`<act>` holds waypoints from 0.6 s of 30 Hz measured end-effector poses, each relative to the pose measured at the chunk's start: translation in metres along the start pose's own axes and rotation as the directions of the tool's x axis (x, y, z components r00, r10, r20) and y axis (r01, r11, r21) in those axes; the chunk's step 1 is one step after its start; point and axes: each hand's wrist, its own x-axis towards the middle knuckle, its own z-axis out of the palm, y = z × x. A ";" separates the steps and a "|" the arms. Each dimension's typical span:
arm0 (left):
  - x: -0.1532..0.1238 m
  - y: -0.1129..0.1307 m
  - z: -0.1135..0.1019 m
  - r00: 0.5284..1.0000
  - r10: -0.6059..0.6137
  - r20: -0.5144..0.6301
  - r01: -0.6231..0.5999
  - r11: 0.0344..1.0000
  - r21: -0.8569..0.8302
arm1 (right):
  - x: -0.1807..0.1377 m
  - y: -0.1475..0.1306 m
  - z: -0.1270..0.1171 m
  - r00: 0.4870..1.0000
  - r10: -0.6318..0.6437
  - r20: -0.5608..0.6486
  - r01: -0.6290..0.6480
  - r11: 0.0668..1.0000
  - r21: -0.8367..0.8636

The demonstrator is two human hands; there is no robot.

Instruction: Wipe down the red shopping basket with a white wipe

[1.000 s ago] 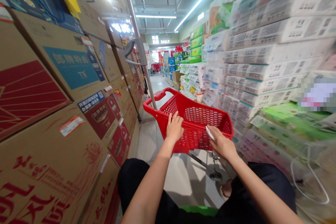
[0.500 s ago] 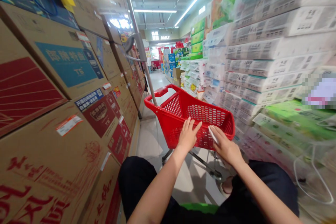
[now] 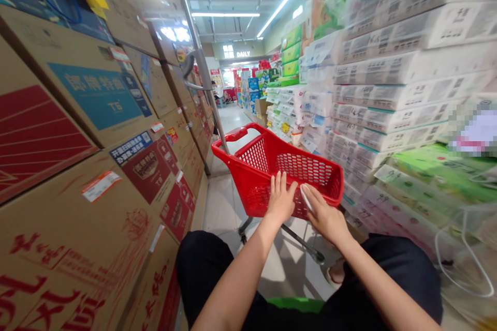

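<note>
In front of my knees stands a red plastic shopping cart [image 3: 248, 186] with perforated sides, its red handle [image 3: 236, 134] toward the far left. My left hand [image 3: 281, 199] lies on the cart's near side, fingers spread and pointing up to the rim. Just to the right of it, my right hand [image 3: 322, 212] presses a folded white cloth [image 3: 306, 197] against the same side, near the rim. Most of that cloth is hidden under the fingers. A grey metal pole with a bracket [image 3: 200, 70] rises behind the cart handle.
Stacked cardboard cartons [image 3: 70, 217] line the left of the aisle. On the right are tall piles of white wrapped packs [image 3: 388, 83] and green packs [image 3: 430, 165] with a white loop handle. Pale floor tiles [image 3: 233, 114] run back between them. A person [image 3: 217, 94] sits far off.
My right hand has slid a little left with the cloth, closer to my left hand. My left hand has shifted slightly to the right along the cart side.
</note>
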 end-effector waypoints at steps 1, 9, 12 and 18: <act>-0.001 -0.002 -0.001 1.000 0.001 0.000 -0.001 1.000 -0.011 | -0.006 0.005 -0.003 1.000 0.005 -0.006 -0.005 1.000 0.007; 0.001 -0.014 -0.001 0.999 -0.050 0.006 0.050 0.997 -0.051 | -0.021 0.004 -0.002 0.996 0.087 -0.021 -0.086 0.995 0.048; 0.002 -0.016 0.000 0.999 -0.041 0.014 0.042 0.998 -0.043 | 0.001 -0.017 0.010 0.998 0.060 -0.013 -0.060 0.997 0.050; 0.001 -0.024 -0.005 0.999 -0.034 0.019 0.035 0.999 -0.036 | 0.016 -0.030 0.015 1.000 -0.005 0.012 0.005 1.000 -0.008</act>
